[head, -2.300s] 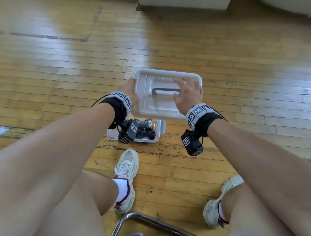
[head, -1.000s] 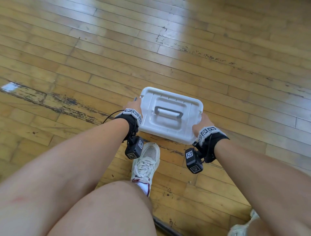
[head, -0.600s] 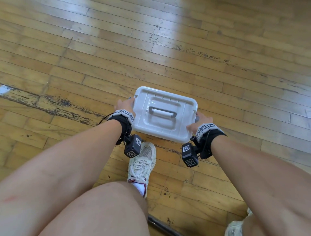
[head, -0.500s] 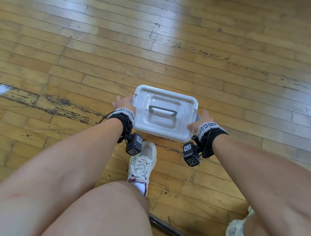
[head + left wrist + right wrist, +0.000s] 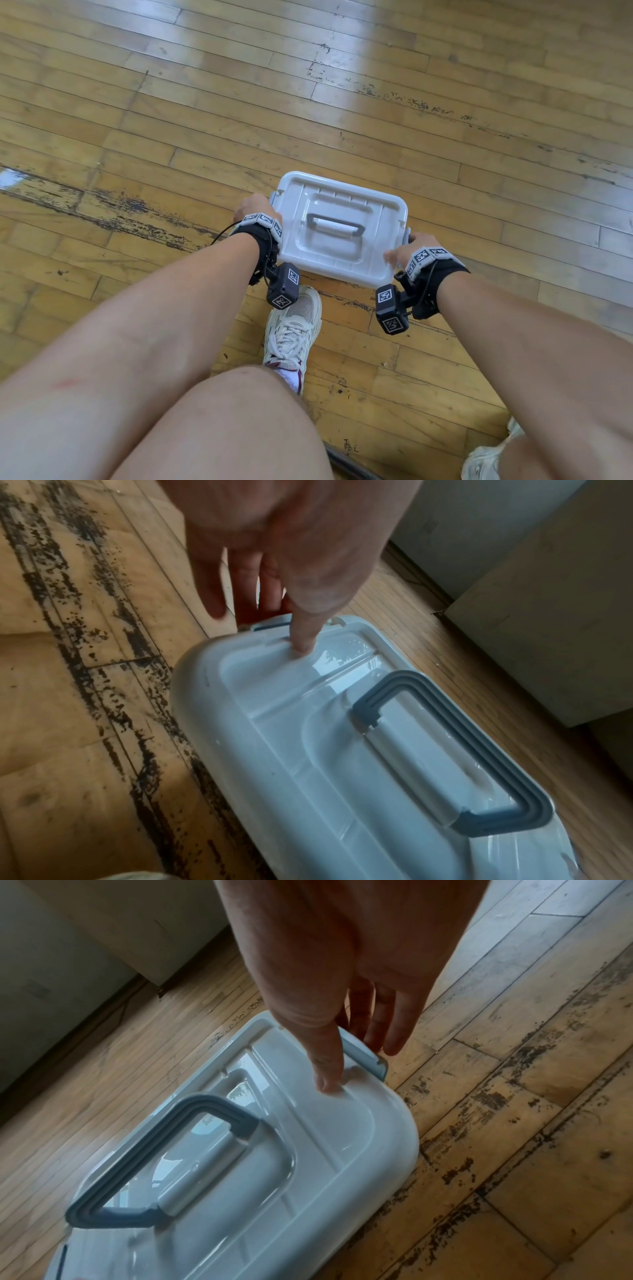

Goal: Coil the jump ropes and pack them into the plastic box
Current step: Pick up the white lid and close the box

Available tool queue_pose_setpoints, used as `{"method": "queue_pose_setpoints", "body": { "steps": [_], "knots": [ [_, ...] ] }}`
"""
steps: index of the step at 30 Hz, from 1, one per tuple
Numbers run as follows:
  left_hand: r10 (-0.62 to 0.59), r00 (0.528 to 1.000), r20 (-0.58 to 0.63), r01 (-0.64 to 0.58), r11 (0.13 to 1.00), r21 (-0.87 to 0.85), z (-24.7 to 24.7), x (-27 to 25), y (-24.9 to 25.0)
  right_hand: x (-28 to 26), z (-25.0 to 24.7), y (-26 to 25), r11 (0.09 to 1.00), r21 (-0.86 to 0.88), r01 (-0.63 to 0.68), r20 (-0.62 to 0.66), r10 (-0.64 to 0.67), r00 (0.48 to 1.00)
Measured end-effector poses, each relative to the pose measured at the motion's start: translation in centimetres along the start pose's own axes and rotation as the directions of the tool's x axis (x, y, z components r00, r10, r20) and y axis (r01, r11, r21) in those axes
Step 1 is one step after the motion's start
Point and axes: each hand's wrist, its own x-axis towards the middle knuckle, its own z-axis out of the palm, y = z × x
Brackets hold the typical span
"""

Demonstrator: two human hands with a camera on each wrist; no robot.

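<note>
The box (image 5: 337,233) is set on the wooden floor (image 5: 171,130), just ahead of a pale shoe (image 5: 293,325), and is closed by its white lid (image 5: 308,745). A grey handle (image 5: 334,226) is folded flat in the lid's recess. The ropes cannot be seen.

The left hand (image 5: 251,209) is placed at the box's left end: its thumb (image 5: 304,631) is pressed down on the lid's rim, while the straight fingers (image 5: 243,588) are reached down over the grey latch (image 5: 270,623) on that end. The right hand (image 5: 406,248) is placed likewise at the right end, thumb (image 5: 327,1069) on the lid's edge and fingers (image 5: 387,1015) extended behind the latch (image 5: 365,1056) there. Neither hand is curled into a fist. A wall base is seen beyond the box in the wrist views.
</note>
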Motion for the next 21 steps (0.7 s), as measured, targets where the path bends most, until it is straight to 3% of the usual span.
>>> {"method": "queue_pose_setpoints", "body": {
  "steps": [7, 21],
  "knots": [
    [0.046, 0.998, -0.033, -0.042, 0.993, 0.114, 0.10, -0.25, 0.32, -0.15, 0.21, -0.01, 1.000, 0.001, 0.020, -0.021, -0.020, 1.000],
    [0.114, 0.993, -0.034, -0.111, 0.991, 0.072, 0.37, -0.34, 0.67, 0.29, 0.93, 0.28, 0.995, -0.034, 0.096, -0.150, -0.100, 0.984]
  ]
}}
